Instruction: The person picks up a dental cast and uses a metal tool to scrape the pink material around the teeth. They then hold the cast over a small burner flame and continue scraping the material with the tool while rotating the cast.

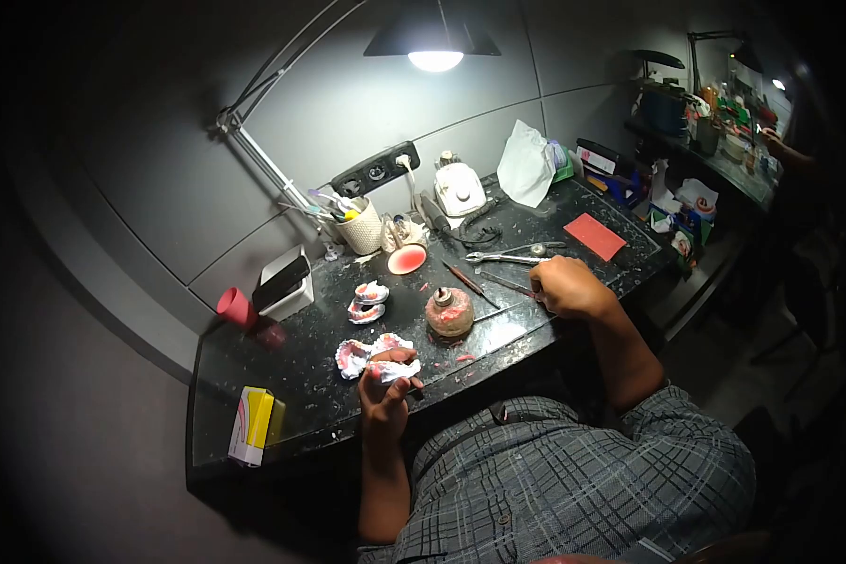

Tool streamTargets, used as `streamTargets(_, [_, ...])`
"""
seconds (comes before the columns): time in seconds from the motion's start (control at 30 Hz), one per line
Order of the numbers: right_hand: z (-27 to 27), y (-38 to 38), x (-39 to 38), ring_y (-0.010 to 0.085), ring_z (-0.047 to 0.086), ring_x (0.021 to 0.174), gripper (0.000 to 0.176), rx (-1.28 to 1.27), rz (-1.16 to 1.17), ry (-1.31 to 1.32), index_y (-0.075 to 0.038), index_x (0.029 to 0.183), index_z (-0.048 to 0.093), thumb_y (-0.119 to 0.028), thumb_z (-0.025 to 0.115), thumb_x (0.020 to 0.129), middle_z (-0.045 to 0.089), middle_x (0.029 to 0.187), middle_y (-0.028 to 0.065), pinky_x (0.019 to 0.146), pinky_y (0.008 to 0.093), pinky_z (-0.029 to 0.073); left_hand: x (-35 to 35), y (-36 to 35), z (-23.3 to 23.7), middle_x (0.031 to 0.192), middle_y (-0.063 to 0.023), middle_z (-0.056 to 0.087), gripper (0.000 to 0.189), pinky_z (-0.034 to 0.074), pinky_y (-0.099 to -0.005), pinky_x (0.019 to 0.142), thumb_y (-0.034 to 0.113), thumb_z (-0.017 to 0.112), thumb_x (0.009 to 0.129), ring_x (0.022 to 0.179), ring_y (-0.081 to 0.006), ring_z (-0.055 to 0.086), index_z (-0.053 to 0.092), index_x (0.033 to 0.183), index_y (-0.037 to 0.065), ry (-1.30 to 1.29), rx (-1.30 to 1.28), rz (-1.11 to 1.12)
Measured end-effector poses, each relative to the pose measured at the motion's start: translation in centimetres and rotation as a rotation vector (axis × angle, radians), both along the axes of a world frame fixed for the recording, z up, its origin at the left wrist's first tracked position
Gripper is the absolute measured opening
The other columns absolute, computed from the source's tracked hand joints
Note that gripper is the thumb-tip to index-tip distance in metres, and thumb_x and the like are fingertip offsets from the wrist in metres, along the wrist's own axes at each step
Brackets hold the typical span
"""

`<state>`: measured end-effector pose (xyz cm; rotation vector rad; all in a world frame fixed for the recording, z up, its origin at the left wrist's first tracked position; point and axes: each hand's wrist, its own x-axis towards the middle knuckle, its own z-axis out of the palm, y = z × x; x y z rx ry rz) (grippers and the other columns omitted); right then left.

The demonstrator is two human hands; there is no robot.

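Near the front edge of the bench, my left hand (385,402) is closed around a white dental cast (397,369) with pink wax on it. Just beyond it lie more casts (352,357) with pink parts, and a pair of toothed casts (368,303) stands farther back. My right hand (573,287) is over the bench to the right, its fingers curled down at the end of a thin metal instrument (508,282); the fingertips are partly hidden. Pliers (503,258) lie just behind it. Between my hands stand a wax-smeared spirit burner (449,312) and a brown-handled wax knife (470,282).
Toward the back are a round dish of red wax (407,259), a holder of tools (359,228), a white device (459,190) and a pink wax sheet (594,236). On the left stand a red cup (236,307) and a yellow-white box (252,426). A lamp (436,58) hangs above.
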<state>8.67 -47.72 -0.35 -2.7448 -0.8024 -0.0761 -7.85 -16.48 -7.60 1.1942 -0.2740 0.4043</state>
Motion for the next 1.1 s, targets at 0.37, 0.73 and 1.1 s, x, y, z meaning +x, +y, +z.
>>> streamTargets(0.37, [-1.5,-0.5,3.5,0.0385,0.071,0.069,0.005,-0.074,-0.017,0.001,-0.001,0.07,0.07,-0.004,0.07,0.066,0.067,0.068,0.0204,0.057,0.0477,0.055,-0.5,-1.1,0.8,0.116,-0.0215,0.065,0.065,0.056,-0.0341,0.081,0.01,0.07,0.084,0.082,-0.0241,0.069,0.042,0.142,-0.003,0.086,0.085,0.067])
streamTargets(0.73, [-2.5,-3.4,6.8,0.0327,0.069,0.077,0.017,0.152,0.141,0.127,-0.002,0.089,0.072,-0.013,0.068,0.077,0.072,0.084,0.0171,0.068,0.0444,0.052,-0.2,-1.8,0.3,0.105,-0.0157,0.064,0.064,0.057,-0.0294,0.07,0.019,0.071,0.091,0.083,-0.0196,0.063,0.039,0.145,0.002,-0.011,0.319,0.163])
streamTargets(1.1, [-6.1,-4.4,11.7,0.0082,0.062,0.071,0.011,0.961,0.455,0.634,-0.004,0.101,0.066,-0.008,0.072,0.092,0.067,0.085,0.0012,0.06,0.0252,0.05,0.3,-1.1,-0.6,0.101,-0.0075,0.058,0.056,0.051,-0.0276,0.069,0.014,0.071,0.087,0.077,-0.0144,0.058,0.048,0.138,0.005,-0.007,0.388,0.334])
